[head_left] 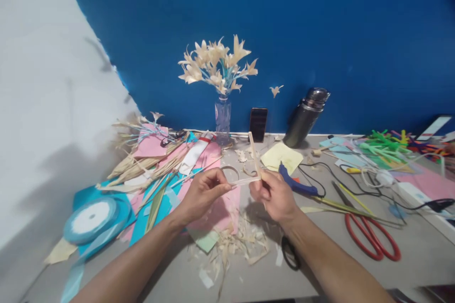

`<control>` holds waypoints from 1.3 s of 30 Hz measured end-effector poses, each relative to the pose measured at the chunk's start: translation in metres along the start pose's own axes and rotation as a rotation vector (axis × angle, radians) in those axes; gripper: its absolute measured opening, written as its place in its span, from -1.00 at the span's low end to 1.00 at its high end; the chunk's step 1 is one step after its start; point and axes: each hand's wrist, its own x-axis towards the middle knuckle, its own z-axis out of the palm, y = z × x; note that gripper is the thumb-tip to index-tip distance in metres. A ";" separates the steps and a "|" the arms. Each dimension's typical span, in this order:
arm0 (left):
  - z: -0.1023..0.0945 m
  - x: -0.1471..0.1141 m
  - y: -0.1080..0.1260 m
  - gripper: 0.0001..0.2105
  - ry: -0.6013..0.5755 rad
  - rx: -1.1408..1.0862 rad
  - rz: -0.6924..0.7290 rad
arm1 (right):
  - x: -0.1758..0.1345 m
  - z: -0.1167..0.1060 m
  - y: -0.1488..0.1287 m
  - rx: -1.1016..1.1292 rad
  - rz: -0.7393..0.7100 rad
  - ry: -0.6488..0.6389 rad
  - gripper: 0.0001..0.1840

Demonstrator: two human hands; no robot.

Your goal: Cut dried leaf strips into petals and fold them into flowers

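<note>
A narrow pale strip stretches between my two hands above the cluttered table. My left hand pinches its left end between thumb and fingers. At the other end, my right hand grips the strip where it bends, and one part sticks up from there. What the strip is made of I cannot tell. Behind my fingers a thin brownish band curves up. Beneath my hands lie pink paper and a heap of pale, husk-like scraps. A blue glue gun rests just beyond my right hand.
Cream flowers stand in a clear bottle, near a phone and a dark flask. Red-handled scissors, black-handled scissors and cables lie right. A light-blue ribbon roll and dried husks lie left.
</note>
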 end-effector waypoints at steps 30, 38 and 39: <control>0.019 -0.007 -0.011 -0.71 -0.059 -0.087 -0.215 | -0.001 0.001 0.025 -0.950 -0.247 -0.095 -0.42; 0.003 -0.005 -0.012 -0.74 -0.145 -0.030 -0.170 | -0.001 -0.003 0.007 -0.296 0.053 -0.105 -0.42; 0.000 -0.004 -0.012 -0.75 -0.131 -0.002 -0.150 | 0.001 -0.007 -0.001 -0.199 0.062 -0.107 -0.42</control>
